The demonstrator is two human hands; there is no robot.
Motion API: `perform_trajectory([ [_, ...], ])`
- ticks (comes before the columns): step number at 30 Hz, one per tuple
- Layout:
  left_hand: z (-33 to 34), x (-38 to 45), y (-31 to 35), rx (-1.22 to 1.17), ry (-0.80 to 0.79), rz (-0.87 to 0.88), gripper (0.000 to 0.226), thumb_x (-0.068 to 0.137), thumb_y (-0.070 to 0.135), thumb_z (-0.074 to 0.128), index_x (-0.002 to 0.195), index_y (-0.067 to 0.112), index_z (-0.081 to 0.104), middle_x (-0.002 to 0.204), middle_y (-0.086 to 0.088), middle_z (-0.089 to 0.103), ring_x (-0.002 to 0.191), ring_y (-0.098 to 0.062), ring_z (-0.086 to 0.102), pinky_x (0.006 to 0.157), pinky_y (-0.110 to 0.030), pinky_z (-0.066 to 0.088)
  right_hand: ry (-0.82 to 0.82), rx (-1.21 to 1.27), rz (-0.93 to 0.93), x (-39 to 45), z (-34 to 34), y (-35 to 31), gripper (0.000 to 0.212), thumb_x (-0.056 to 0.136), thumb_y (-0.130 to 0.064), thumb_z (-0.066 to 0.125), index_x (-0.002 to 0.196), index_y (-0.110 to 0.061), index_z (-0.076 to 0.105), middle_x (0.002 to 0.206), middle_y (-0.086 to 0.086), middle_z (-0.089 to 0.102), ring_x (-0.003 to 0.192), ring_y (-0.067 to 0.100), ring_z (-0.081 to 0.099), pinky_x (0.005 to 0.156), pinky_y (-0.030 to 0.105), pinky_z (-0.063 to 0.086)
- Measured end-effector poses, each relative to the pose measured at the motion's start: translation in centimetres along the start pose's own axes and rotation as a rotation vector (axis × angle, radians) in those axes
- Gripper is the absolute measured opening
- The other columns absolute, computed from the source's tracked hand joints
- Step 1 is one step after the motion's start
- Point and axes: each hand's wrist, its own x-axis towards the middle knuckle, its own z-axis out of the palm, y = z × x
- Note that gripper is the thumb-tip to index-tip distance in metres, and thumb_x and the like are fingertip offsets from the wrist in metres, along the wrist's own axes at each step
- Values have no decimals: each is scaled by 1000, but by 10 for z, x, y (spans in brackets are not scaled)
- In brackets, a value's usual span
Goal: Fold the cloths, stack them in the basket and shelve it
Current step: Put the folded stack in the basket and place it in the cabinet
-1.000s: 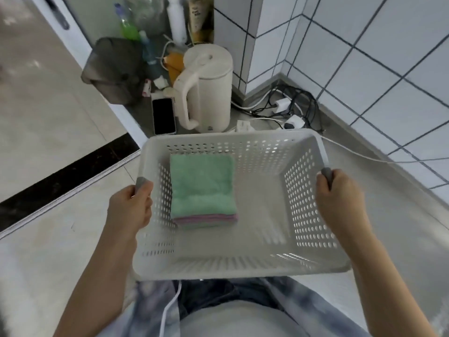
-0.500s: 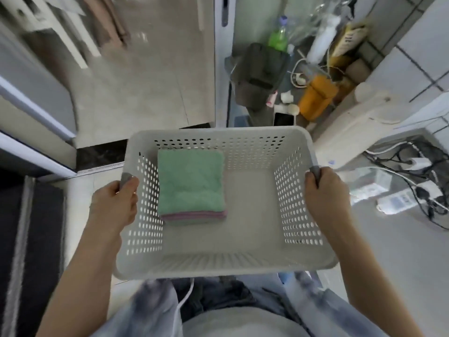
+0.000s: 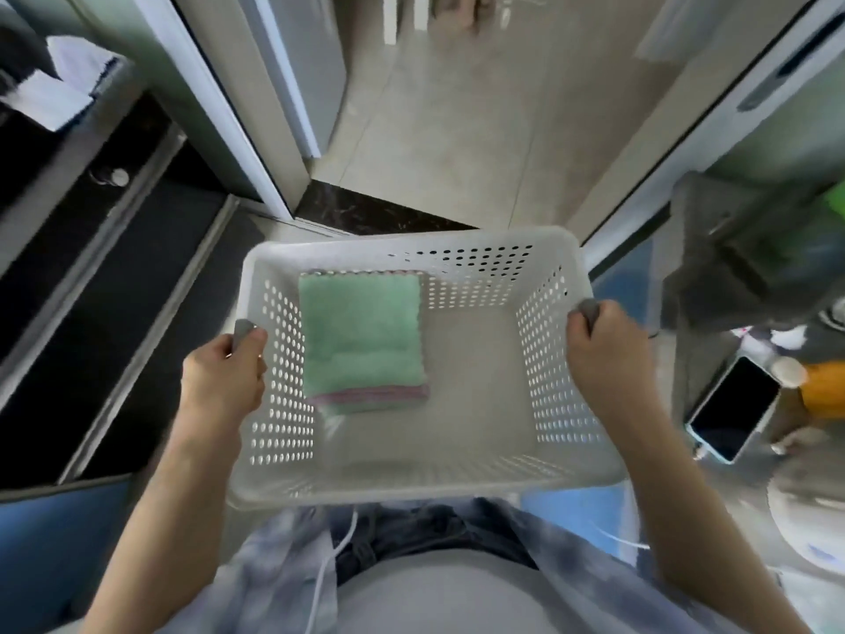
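Observation:
A white perforated plastic basket (image 3: 484,263) hangs in front of my body, carried in the air. My left hand (image 3: 221,377) grips the grey handle on its left rim and my right hand (image 3: 606,354) grips the grey handle on its right rim. Inside, against the left wall, lies a stack of folded cloths (image 3: 363,340): a green one on top, with pink and green edges showing beneath. The right half of the basket floor is bare.
A doorway with a dark threshold strip (image 3: 366,212) opens onto a beige tiled floor ahead. At left sits a dark low surface (image 3: 91,286) with metal rails. At right a counter holds a phone (image 3: 731,409), a grey box (image 3: 731,249) and an orange item.
The view has swung left, away from the tiled wall, the kettle and the cables, toward the doorway. The basket stays held in both hands, cloths unmoved inside it.

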Motion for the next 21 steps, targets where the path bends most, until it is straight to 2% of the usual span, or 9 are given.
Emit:
perform_trajectory([
  [3, 2, 8, 3, -31, 112, -45, 33, 92, 25, 56, 62, 15, 47, 58, 0, 43, 46, -13, 36, 42, -18, 31, -91, -3, -94, 44, 16, -24, 27, 97, -30, 41, 89, -4, 48, 73, 8, 52, 71, 29, 53, 65, 40, 44],
  [6, 4, 13, 8, -97, 213, -94, 29, 93, 24, 54, 65, 15, 49, 60, 0, 44, 46, -12, 36, 46, -22, 32, -147, -27, -244, 90, 29, -55, 27, 97, -28, 43, 82, -6, 43, 68, 3, 46, 64, 27, 47, 64, 34, 35],
  [11, -6, 24, 9, -239, 383, -145, 26, 92, 20, 54, 67, 17, 49, 57, 2, 43, 47, -13, 34, 46, -24, 31, -226, -68, -519, 149, 61, -129, 30, 98, -27, 41, 78, -5, 42, 68, 2, 41, 72, 34, 49, 64, 33, 32],
  [16, -37, 44, 3, -360, 553, -184, 28, 91, 16, 54, 63, 16, 48, 55, 1, 41, 44, -11, 33, 39, -18, 28, -325, -112, -699, 163, 114, -210, 31, 97, -26, 43, 71, -9, 37, 61, -1, 36, 65, 29, 43, 60, 31, 27],
  [21, -84, 79, -6, -453, 673, -244, 28, 90, 16, 55, 64, 15, 46, 55, 1, 41, 44, -12, 32, 42, -21, 27, -401, -121, -800, 151, 171, -296, 30, 96, -25, 44, 78, -2, 47, 68, 7, 47, 67, 29, 45, 62, 31, 31],
])
